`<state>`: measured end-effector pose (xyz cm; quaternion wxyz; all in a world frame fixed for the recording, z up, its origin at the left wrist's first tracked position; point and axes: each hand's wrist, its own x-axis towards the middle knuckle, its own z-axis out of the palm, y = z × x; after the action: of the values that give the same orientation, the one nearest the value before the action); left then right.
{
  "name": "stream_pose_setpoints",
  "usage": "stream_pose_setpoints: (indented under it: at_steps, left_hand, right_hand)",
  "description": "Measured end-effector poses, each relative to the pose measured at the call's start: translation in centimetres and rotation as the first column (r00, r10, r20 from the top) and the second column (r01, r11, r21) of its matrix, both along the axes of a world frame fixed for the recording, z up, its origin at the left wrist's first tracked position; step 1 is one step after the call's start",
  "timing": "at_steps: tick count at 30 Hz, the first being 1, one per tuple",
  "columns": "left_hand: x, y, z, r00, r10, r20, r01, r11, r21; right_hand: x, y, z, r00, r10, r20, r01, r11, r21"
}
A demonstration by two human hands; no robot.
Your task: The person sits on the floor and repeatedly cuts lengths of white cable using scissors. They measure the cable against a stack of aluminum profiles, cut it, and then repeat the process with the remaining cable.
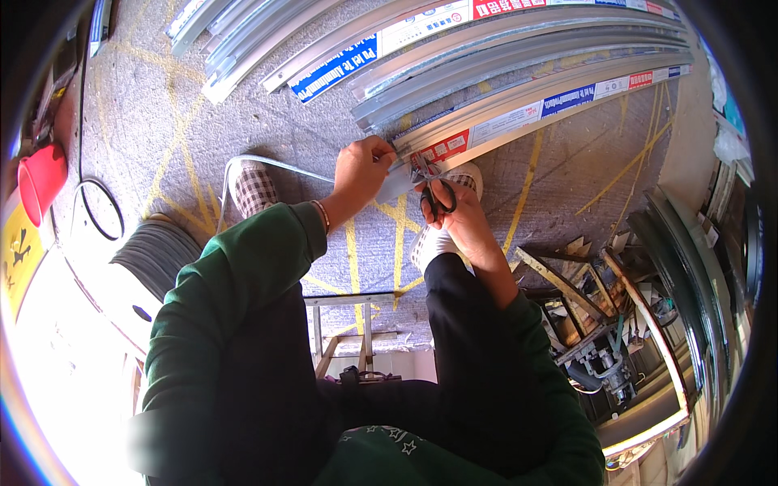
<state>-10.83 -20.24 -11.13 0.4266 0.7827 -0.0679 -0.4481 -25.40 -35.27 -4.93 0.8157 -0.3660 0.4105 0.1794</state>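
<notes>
My right hand [460, 215] is closed around black-handled scissors [438, 197]. Their blades reach the near end of a long aluminium profile [502, 130] wrapped in printed red, white and blue film. Just left of the blades, my left hand [362, 172] has its fingers pinched together. A thin grey strip [292, 168] runs in from the left and passes behind that hand, seemingly held in it. Below the fingertips hangs a pale translucent piece of film [395, 183], close to the profile's end. The exact spot between the blades is too small to make out.
More aluminium profiles [454, 65] lie across the floor ahead. At the left stand a coil of grey strip [158, 255] and a red bucket [42, 182]. A rusty metal frame with machinery [612, 356] is at the right, beside dark curved lengths [689, 275]. My checked shoe [253, 190] rests nearby.
</notes>
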Motion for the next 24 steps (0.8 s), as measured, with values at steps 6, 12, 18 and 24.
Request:
stream_pose_setpoints:
  at_steps: [6, 12, 18, 24]
  left_hand:
    - [0.28, -0.13, 0.07, 1.0, -0.007, -0.031, 0.007, 1.0, 0.001]
    - [0.56, -0.04, 0.25, 0.987, 0.027, -0.156, -0.027, 1.0, 0.004]
    - [0.72, 0.08, 0.13, 0.98, 0.034, -0.198, -0.032, 0.999, 0.015]
    - [1.01, 0.17, 0.08, 0.995, -0.039, -0.088, 0.039, 0.999, 0.002]
  right_hand:
    - [0.04, 0.01, 0.12, 1.0, 0.001, -0.015, -0.001, 1.0, 0.002]
    - [-0.05, 0.03, -0.02, 0.999, -0.002, -0.035, 0.002, 1.0, 0.007]
    - [-0.09, 0.05, -0.28, 0.999, 0.012, -0.031, -0.013, 1.0, -0.012]
    - [0.02, 0.25, -0.17, 0.999, -0.027, -0.021, 0.027, 0.999, -0.017]
